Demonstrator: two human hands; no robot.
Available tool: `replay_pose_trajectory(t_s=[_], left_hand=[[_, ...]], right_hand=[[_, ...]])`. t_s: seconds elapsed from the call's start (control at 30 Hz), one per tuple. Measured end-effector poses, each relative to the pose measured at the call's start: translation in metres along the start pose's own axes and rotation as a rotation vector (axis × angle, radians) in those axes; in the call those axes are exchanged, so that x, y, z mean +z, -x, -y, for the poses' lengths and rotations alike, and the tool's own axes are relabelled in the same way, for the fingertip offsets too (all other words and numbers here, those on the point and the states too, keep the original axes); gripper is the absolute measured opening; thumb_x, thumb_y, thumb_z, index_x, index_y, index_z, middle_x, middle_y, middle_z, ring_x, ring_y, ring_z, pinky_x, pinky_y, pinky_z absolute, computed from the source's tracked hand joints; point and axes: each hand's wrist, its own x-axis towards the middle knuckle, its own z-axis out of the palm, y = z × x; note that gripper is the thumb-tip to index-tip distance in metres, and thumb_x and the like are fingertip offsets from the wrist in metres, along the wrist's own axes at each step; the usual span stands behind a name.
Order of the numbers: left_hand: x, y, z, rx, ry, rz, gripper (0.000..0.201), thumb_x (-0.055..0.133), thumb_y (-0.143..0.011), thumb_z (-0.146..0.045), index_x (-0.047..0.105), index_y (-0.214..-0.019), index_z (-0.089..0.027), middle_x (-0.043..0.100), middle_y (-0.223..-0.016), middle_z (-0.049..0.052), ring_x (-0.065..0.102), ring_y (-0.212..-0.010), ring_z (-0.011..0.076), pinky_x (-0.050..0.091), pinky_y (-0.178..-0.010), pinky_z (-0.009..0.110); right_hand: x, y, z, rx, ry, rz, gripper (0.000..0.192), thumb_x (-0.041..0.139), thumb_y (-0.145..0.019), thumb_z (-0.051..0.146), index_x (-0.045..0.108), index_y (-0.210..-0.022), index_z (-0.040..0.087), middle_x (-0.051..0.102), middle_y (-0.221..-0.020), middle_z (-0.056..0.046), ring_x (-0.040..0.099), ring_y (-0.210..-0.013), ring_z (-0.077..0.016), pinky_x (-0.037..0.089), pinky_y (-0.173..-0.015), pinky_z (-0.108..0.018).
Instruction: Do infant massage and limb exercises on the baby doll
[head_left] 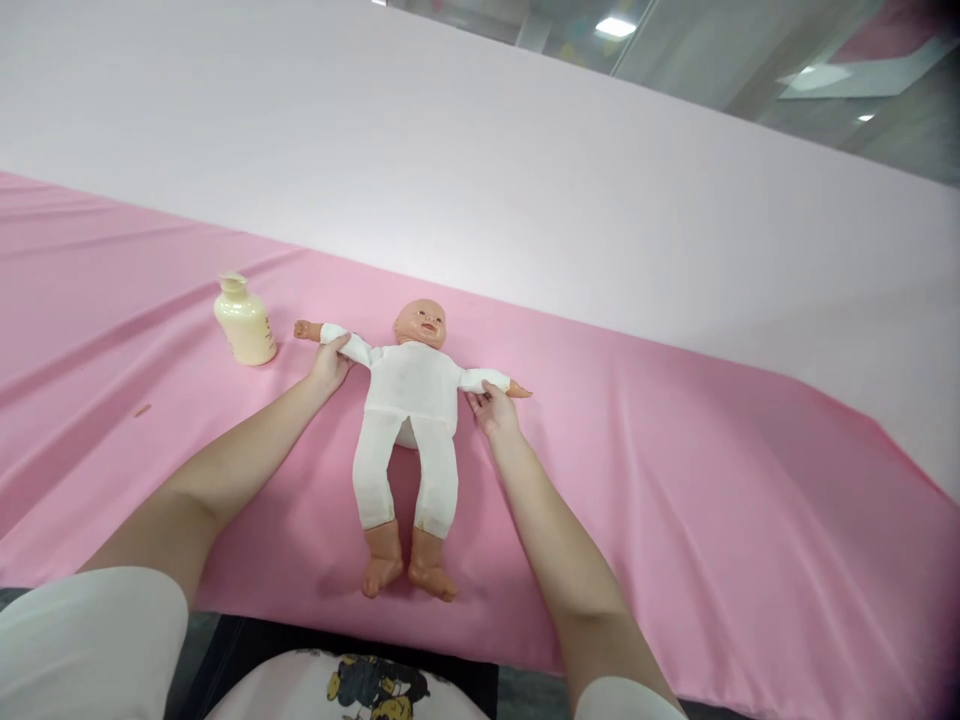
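Lying face-up on the pink cloth (675,480), the baby doll (411,400) has both sleeves pinched. The left hand (330,365) clamps one sleeve, the right hand (491,408) the other (a cream bottle (244,321) stands just beside the doll's arm).

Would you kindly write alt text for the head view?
A left hand and right hand each grip a sleeve of a baby doll lying face-up on pink cloth; a cream bottle stands left of it.

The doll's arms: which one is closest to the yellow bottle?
The doll's arm held by the left hand. It reaches toward the cream bottle; the other arm, at the right hand, points away.
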Motion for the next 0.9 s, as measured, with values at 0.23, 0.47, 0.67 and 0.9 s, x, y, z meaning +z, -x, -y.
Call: replay_pose_trajectory(t_s=[0.23, 0.47, 0.67, 0.9], left_hand=[[-0.003, -0.002, 0.001, -0.051, 0.036, 0.026, 0.024, 0.066, -0.068, -0.01, 0.066, -0.092, -0.011, 0.07, -0.088, 0.008, 0.067, -0.086, 0.02, 0.056, -0.082, 0.034], [-0.002, -0.002, -0.001, -0.093, 0.057, -0.003, 0.037, 0.059, -0.065, -0.006, 0.067, -0.1, -0.007, 0.068, -0.088, 0.009, 0.066, -0.082, 0.0204, 0.056, -0.088, 0.035], [0.0, 0.002, -0.003, -0.097, 0.04, 0.023, 0.036, 0.059, -0.064, -0.007, 0.067, -0.099, -0.009, 0.067, -0.086, 0.007, 0.065, -0.084, 0.0199, 0.056, -0.088, 0.034], [0.002, 0.002, 0.0, -0.115, 0.04, 0.015, 0.037, 0.06, -0.062, -0.01, 0.067, -0.098, -0.01, 0.067, -0.083, 0.007, 0.065, -0.084, 0.0211, 0.056, -0.089, 0.036]], right_hand=[[0.004, 0.016, 0.02, 0.121, 0.026, -0.041, 0.014, 0.051, -0.083, 0.011, 0.058, -0.089, 0.023, 0.068, -0.081, 0.001, 0.07, -0.074, -0.0123, 0.063, -0.063, -0.024], [0.019, 0.061, 0.023, 0.238, 0.066, 0.117, 0.008, 0.054, -0.082, 0.017, 0.061, -0.084, 0.02, 0.064, -0.069, 0.002, 0.064, -0.062, -0.0131, 0.059, -0.059, -0.024], [0.02, 0.105, 0.008, 0.307, 0.173, 0.228, 0.011, 0.059, -0.076, 0.016, 0.066, -0.085, 0.018, 0.07, -0.072, 0.0, 0.064, -0.063, -0.013, 0.054, -0.059, -0.022], [-0.019, 0.159, -0.014, 0.32, 0.235, 0.334, 0.03, 0.066, -0.076, 0.025, 0.065, -0.107, 0.026, 0.076, -0.092, 0.004, 0.07, -0.081, -0.0145, 0.058, -0.071, -0.025]])
